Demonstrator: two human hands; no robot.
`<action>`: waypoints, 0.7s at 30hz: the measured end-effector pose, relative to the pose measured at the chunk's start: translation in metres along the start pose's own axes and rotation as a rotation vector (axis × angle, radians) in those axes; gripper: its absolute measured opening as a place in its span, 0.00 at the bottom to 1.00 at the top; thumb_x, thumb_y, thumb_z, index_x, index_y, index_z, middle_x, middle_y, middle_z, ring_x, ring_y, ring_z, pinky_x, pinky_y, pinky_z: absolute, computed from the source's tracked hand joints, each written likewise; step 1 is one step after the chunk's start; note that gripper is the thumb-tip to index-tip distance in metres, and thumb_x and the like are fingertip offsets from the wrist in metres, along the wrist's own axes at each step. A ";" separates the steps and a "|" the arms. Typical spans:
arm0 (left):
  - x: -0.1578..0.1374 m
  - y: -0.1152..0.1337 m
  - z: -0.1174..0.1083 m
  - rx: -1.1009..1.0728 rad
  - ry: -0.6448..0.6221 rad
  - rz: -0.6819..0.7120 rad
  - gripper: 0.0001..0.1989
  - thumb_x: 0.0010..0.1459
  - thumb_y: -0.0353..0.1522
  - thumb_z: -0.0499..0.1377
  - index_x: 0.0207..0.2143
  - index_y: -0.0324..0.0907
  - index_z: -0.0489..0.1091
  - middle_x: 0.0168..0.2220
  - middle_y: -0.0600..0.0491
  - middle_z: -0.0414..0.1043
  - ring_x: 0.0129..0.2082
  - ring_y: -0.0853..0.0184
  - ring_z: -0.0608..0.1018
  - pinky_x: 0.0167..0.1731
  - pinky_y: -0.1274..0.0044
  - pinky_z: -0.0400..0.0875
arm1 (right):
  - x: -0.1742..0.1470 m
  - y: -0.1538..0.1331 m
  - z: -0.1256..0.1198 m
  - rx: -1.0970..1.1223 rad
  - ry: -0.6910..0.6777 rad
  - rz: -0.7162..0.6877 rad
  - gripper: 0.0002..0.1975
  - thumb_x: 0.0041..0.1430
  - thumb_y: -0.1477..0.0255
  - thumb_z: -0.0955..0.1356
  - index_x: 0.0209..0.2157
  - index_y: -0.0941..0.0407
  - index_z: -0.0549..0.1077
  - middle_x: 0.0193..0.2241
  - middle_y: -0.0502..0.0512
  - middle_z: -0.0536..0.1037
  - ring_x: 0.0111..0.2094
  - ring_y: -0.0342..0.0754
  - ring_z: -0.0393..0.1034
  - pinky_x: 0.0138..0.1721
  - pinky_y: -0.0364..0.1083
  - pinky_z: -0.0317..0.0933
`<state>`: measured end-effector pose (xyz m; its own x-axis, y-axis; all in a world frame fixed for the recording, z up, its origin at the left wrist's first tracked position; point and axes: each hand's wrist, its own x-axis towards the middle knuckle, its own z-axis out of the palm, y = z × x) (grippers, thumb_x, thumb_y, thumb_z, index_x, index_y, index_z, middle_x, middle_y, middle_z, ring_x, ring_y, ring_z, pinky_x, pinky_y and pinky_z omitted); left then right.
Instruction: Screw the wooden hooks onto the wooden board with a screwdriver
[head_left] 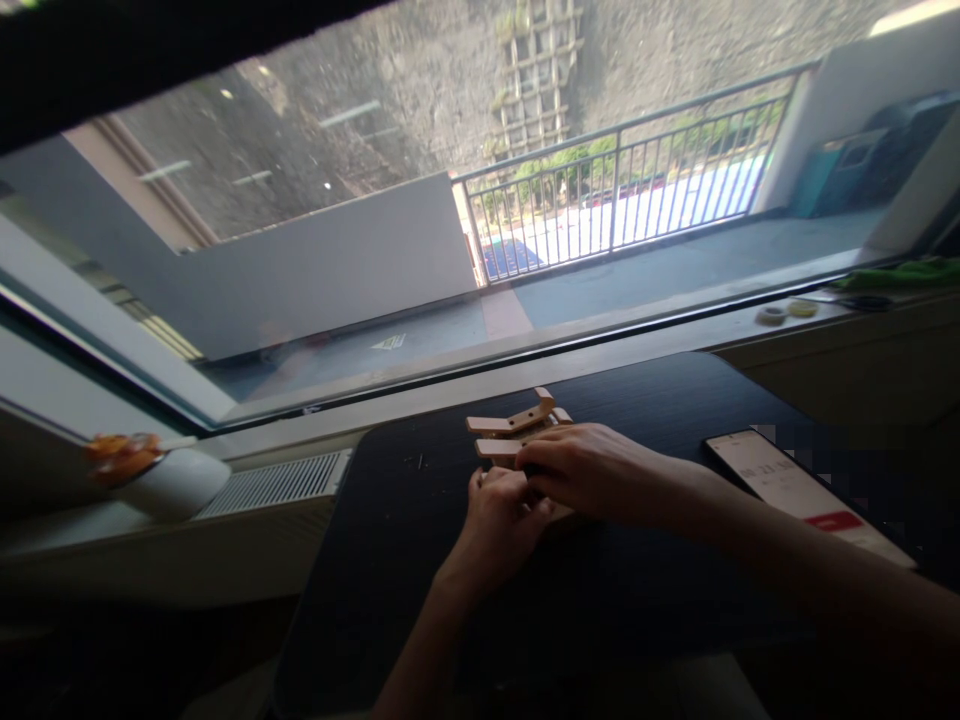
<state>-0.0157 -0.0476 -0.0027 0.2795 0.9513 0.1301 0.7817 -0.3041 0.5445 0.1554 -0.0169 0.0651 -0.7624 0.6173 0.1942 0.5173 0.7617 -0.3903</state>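
Note:
A small light-wood frame of angled slats [517,422] lies on the dark table [397,560]; dark round holes or screw heads show in one slat. My right hand [589,465] reaches over it from the right, its fingers bent down and closed on the wooden frame. My left hand [501,505] is at its near left side, fingers curled and closed against the wood close to the right fingertips. The two hands nearly touch. They cover much of the frame, so its near part and the exact spot between the fingertips are hidden.
A phone [802,490] with a lit screen lies to the right on the table. On the sill at left stands a white pot [176,485] with orange contents, beside a vent grille [277,484]. Tape rolls [771,315] rest on the right sill below the large window.

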 end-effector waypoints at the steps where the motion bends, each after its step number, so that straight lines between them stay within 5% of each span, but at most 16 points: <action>1: 0.000 0.000 0.000 -0.003 -0.001 0.002 0.04 0.55 0.29 0.59 0.30 0.42 0.74 0.31 0.53 0.75 0.38 0.61 0.74 0.49 0.62 0.61 | 0.000 0.001 0.001 0.002 0.005 0.000 0.08 0.61 0.74 0.64 0.37 0.57 0.75 0.35 0.57 0.79 0.40 0.51 0.72 0.39 0.44 0.58; 8: 0.000 0.001 0.000 -0.054 -0.014 0.016 0.05 0.56 0.30 0.59 0.33 0.45 0.76 0.33 0.53 0.77 0.42 0.60 0.74 0.51 0.62 0.60 | 0.001 0.005 0.009 -0.057 0.050 0.120 0.08 0.62 0.66 0.66 0.33 0.56 0.72 0.31 0.54 0.78 0.33 0.50 0.72 0.30 0.44 0.54; 12: -0.007 -0.002 -0.004 -0.032 0.140 0.042 0.07 0.56 0.31 0.61 0.38 0.46 0.76 0.38 0.52 0.76 0.45 0.59 0.73 0.54 0.60 0.59 | 0.004 0.001 0.005 -0.178 0.027 0.154 0.10 0.62 0.64 0.65 0.34 0.56 0.72 0.29 0.54 0.78 0.31 0.51 0.73 0.27 0.44 0.52; 15: -0.022 -0.008 -0.003 0.068 0.302 0.050 0.09 0.57 0.35 0.61 0.41 0.45 0.75 0.41 0.49 0.74 0.46 0.57 0.72 0.54 0.58 0.58 | 0.008 -0.006 -0.005 -0.240 -0.075 0.086 0.06 0.61 0.70 0.65 0.38 0.55 0.74 0.32 0.54 0.79 0.33 0.51 0.74 0.27 0.44 0.52; 21: -0.044 -0.015 0.014 0.210 0.427 0.058 0.13 0.54 0.30 0.62 0.44 0.48 0.73 0.43 0.50 0.72 0.48 0.56 0.70 0.59 0.52 0.50 | 0.026 -0.023 -0.019 -0.420 -0.374 -0.093 0.08 0.54 0.82 0.68 0.35 0.58 0.78 0.35 0.60 0.80 0.40 0.54 0.74 0.34 0.46 0.59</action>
<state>-0.0317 -0.0853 -0.0282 0.1062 0.8549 0.5078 0.8798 -0.3187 0.3526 0.1308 -0.0140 0.0958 -0.8584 0.4902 -0.1509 0.4932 0.8697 0.0199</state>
